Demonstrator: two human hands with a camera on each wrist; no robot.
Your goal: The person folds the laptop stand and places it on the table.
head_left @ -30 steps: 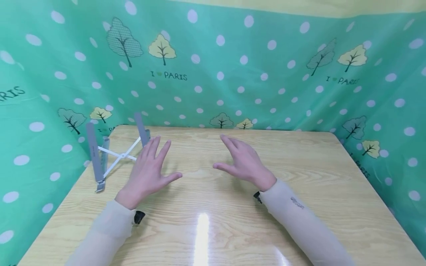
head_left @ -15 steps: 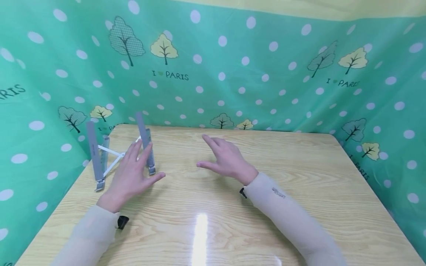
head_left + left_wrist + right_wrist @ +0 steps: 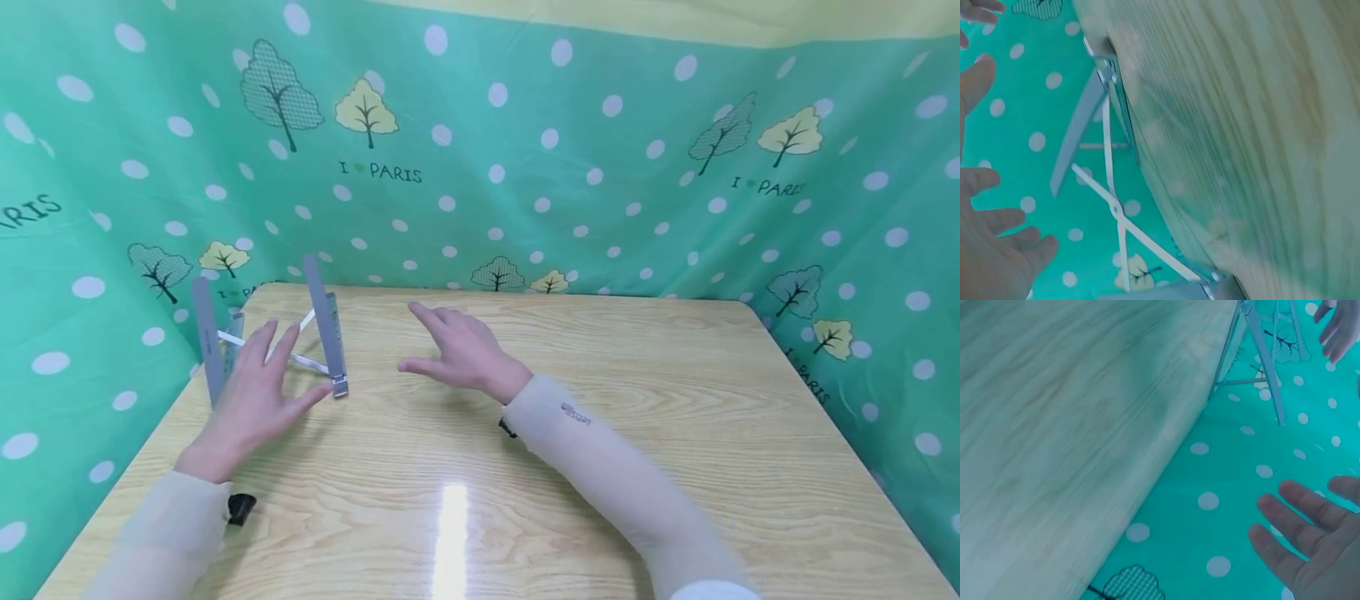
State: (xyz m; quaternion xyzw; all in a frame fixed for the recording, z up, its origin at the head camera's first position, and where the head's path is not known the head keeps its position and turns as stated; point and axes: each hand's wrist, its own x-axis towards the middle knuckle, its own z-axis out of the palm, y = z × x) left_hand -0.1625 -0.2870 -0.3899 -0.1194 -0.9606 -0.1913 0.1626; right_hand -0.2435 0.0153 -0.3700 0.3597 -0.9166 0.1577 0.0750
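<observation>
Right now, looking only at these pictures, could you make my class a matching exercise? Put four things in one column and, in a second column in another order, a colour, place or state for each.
Things
1. Folding stand
2. Crossbars
3. Table
4. Curtain

Descriptions
A. Green with pale dots
B. White, crossing in an X
C. Grey, at the left in the head view
D. Light, wood-grained

Pairs: 1-C, 2-B, 3-D, 4-A

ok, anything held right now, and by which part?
Nothing is held. The left grip is nearest the folding laptop stand, but the left wrist view shows a gap; the right grip is also apart from it.
</observation>
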